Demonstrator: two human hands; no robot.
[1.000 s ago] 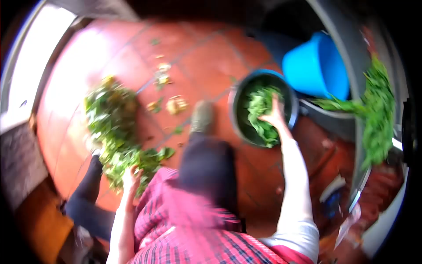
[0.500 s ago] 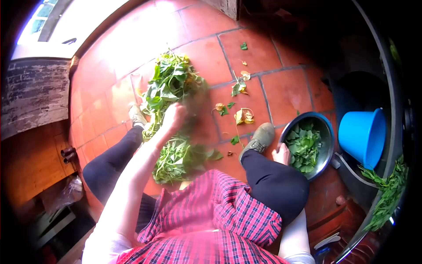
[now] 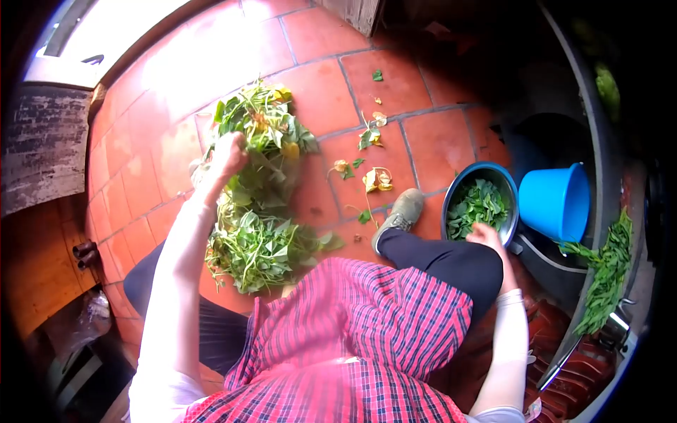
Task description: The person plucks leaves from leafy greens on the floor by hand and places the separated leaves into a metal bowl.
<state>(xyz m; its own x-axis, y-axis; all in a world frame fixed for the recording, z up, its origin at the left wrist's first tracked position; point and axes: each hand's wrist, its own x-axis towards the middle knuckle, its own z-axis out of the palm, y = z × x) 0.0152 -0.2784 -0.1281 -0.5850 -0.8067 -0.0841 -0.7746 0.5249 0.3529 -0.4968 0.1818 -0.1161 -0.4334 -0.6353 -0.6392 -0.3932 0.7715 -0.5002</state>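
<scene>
1. The left hand [image 3: 229, 156] is at the left edge of the far heap [image 3: 264, 120]; its fingers are curled together, but I cannot tell whether they are clamped on stems.
2. The near heap [image 3: 257, 247] of greens lies closer to the body than the left fingers, with its bulk a little to their right.
3. The right hand [image 3: 488, 237] is at the near side of the bowl [image 3: 510, 189], its fingers bent close together; I cannot tell whether they touch the rim or grip anything.
4. The leaves [image 3: 479, 202] lie in the bowl, just beyond the right fingers.
5. The blue bucket [image 3: 546, 204] is tilted on its side, right of the right fingers and beside the bowl.
6. The bunch [image 3: 611, 275] of greens is farther right of those fingers.
7. The shoe [image 3: 406, 209] is left of the right fingers; yellowed scraps [image 3: 378, 180] lie beyond it on the tiles [image 3: 437, 144], between the two hands.
</scene>
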